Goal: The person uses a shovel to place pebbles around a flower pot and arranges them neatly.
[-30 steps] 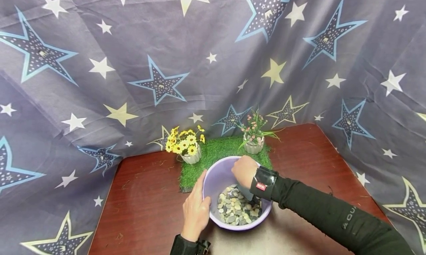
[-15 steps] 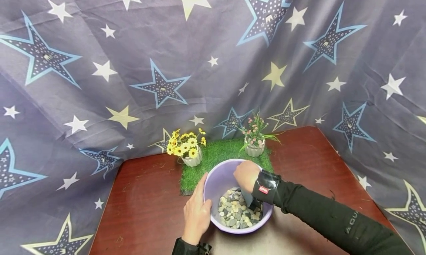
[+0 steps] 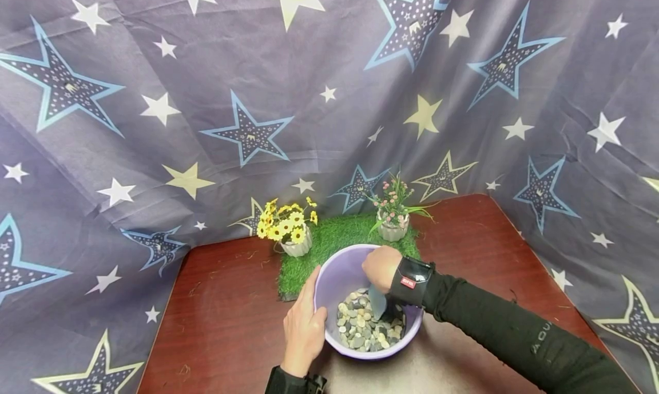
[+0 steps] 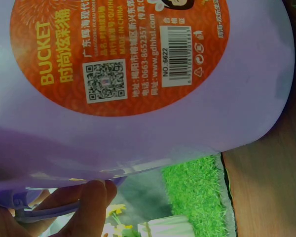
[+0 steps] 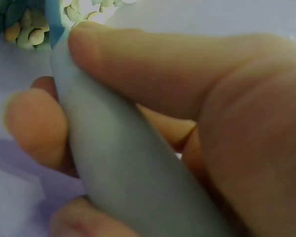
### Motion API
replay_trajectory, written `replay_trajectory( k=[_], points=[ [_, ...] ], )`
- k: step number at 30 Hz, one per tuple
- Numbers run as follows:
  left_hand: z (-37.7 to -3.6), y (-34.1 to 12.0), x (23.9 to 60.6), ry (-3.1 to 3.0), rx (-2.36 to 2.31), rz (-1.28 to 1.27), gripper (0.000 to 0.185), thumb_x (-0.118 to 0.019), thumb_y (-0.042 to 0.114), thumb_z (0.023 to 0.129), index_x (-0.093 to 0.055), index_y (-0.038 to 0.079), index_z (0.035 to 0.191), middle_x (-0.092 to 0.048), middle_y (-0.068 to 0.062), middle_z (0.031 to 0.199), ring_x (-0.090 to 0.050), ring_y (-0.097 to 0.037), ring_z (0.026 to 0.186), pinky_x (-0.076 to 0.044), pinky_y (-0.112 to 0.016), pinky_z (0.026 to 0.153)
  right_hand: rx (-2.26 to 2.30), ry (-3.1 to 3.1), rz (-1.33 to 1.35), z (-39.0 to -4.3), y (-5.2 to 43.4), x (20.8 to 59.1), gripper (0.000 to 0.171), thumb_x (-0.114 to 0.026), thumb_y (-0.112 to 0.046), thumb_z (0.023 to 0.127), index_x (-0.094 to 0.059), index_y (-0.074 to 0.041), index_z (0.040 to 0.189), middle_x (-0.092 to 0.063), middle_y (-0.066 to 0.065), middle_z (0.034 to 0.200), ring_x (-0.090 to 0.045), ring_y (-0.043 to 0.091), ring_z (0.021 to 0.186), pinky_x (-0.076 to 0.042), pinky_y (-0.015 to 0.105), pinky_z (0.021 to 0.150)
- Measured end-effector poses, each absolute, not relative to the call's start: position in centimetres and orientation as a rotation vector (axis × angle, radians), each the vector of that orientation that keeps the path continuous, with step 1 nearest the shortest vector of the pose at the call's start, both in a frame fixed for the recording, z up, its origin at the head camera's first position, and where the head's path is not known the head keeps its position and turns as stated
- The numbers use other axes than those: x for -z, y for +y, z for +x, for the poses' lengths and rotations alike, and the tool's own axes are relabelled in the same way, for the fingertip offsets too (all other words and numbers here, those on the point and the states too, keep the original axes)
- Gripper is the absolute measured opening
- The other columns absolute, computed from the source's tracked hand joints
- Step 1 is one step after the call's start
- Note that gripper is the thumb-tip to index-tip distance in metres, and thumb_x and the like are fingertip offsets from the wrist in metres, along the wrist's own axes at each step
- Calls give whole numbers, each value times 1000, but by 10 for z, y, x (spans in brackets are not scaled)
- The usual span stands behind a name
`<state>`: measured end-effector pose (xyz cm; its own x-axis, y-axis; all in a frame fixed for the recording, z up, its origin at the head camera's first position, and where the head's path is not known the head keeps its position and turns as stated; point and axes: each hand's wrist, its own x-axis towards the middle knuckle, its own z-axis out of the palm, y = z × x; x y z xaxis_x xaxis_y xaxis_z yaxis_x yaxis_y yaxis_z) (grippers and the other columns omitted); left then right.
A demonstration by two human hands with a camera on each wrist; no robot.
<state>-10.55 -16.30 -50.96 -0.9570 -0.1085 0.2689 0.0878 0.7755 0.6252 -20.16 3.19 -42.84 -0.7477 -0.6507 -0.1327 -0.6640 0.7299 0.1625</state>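
A purple bucket [image 3: 337,274] leans its mouth toward me, with many grey, white and black pebbles [image 3: 360,328] at its bottom. My left hand [image 3: 304,325] grips the bucket's side at the rim. In the left wrist view, its fingers [image 4: 91,207] curl by the rim and the bucket's handle [image 4: 47,213]. Inside the bucket, my right hand [image 3: 382,268] grips a blue-grey scoop [image 3: 378,303], its lower end among the pebbles. Up close in the right wrist view, thumb and fingers wrap the scoop's thick handle [image 5: 118,158]. My wrist hides part of the scoop.
Behind the bucket lies a green turf mat [image 3: 334,234] on the reddish-brown table [image 3: 221,319]. A white pot with yellow flowers [image 3: 285,225] stands at its left, a pot with pink flowers [image 3: 393,217] at its right. A starry cloth [image 3: 319,125] hangs behind.
The scoop has shifted and turned a little within the pebbles, more of its blue-grey side showing now. My left hand keeps its place on the bucket.
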Motion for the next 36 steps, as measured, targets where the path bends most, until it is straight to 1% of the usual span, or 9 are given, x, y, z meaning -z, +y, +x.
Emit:
replay_trajectory(
  k=[6,9,16,19,24,27,29,32,36],
  points=[
    [-107,-163,509,-2683,966,18,85,-58,6,78,-42,30,159,-56,-2,154,-70,-40,106,-52,-49,71,-182,2844,-1285,-206,36,433,25,-82,-7,69,-59,-15,63,-64,2,67,-55,18,58,-55,36,64],
    [-108,-162,509,-2692,970,19,85,-58,7,79,-41,31,159,-54,-1,155,-70,-40,108,-53,-49,72,-141,2817,-1303,-206,37,436,31,-83,-9,68,-54,-17,60,-60,0,62,-49,17,57,-53,36,63],
    [-106,-162,509,-2681,973,22,85,-58,6,78,-42,30,159,-55,-1,155,-70,-40,107,-52,-49,72,-126,2746,-1230,-204,35,438,25,-85,-16,68,-60,-16,66,-63,-1,65,-56,19,61,-54,37,67],
    [-106,-163,510,-2685,976,18,86,-58,7,78,-41,32,159,-54,-1,155,-70,-40,108,-52,-49,72,-106,2745,-1244,-205,36,440,26,-86,-16,67,-59,-17,65,-61,-3,63,-54,18,60,-53,37,66],
    [-106,-163,510,-2683,982,25,86,-57,7,78,-42,31,159,-54,0,155,-70,-39,107,-52,-48,72,-80,2759,-1337,-210,37,441,43,-85,-15,65,-42,-22,58,-44,-8,56,-42,14,55,-49,35,61],
    [-106,-163,511,-2679,980,31,85,-57,7,77,-43,29,158,-55,0,155,-70,-39,106,-51,-48,71,-51,2756,-1382,-211,38,441,53,-83,-14,65,-31,-24,57,-31,-10,55,-34,13,55,-41,32,56],
    [-106,-162,511,-2678,977,27,85,-57,7,77,-43,30,158,-55,0,155,-70,-39,105,-51,-47,70,-20,2736,-1371,-210,39,441,56,-82,-13,66,-28,-24,57,-27,-10,56,-30,12,55,-35,31,55],
    [-106,-162,512,-2673,976,14,86,-57,6,77,-43,30,158,-55,0,155,-70,-39,105,-51,-46,70,-2,2717,-1334,-208,40,440,57,-82,-13,67,-27,-24,57,-27,-9,56,-30,12,54,-32,31,56],
    [-106,-162,512,-2664,977,6,86,-57,6,77,-43,30,158,-55,0,155,-70,-38,106,-51,-46,71,-41,2727,-1303,-205,41,441,51,-84,-17,69,-35,-23,57,-38,-8,56,-37,14,54,-41,34,58]
  ],
)
